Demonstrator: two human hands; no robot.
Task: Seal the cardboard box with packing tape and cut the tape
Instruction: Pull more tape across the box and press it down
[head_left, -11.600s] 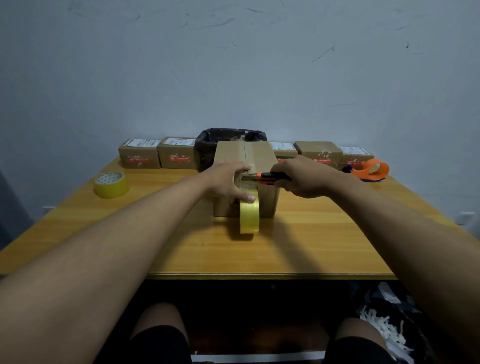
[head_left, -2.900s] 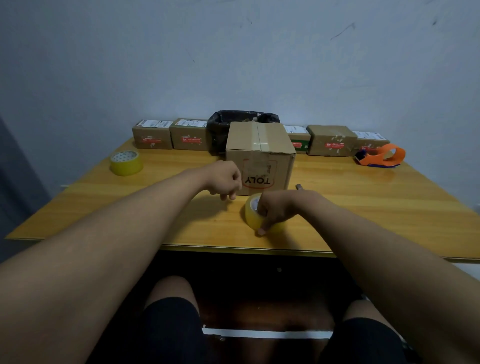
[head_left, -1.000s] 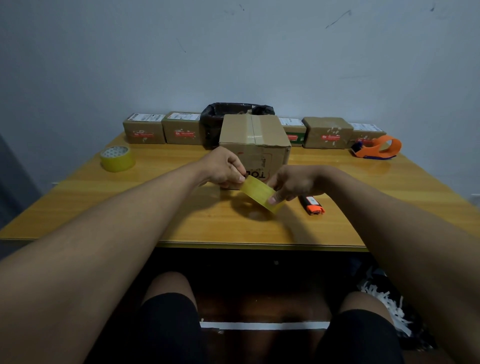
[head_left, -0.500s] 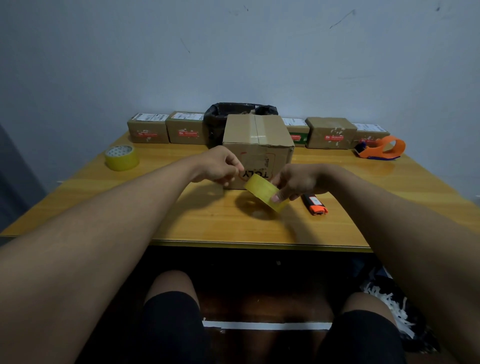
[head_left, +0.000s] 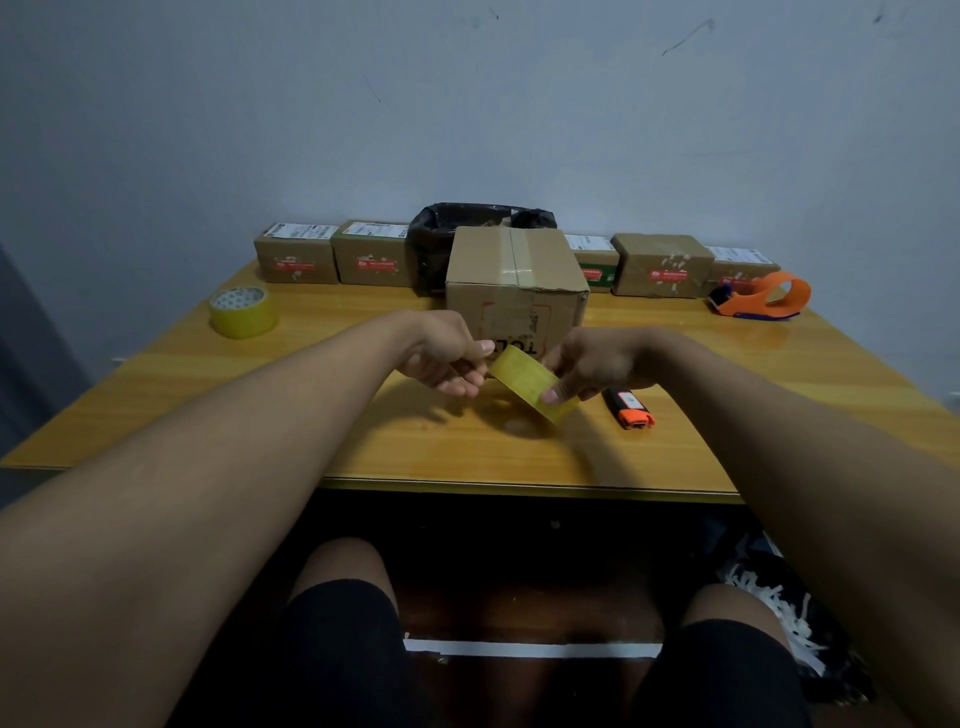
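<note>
Head view: both hands grip the tape roll (head_left: 530, 383) above the table (head_left: 311, 415). The left hand (head_left: 447, 358) pinches its near edge, the right hand (head_left: 592, 364) clasps it, before the box (head_left: 514, 291).

The orange cutter (head_left: 628, 408) has left the right hand (head_left: 597, 364) and now lies on the tabletop (head_left: 363, 447). Both hands now hold the yellow tape roll (head_left: 530, 382) raised off the tabletop, the left hand (head_left: 447, 356) pinching its near end.
</note>
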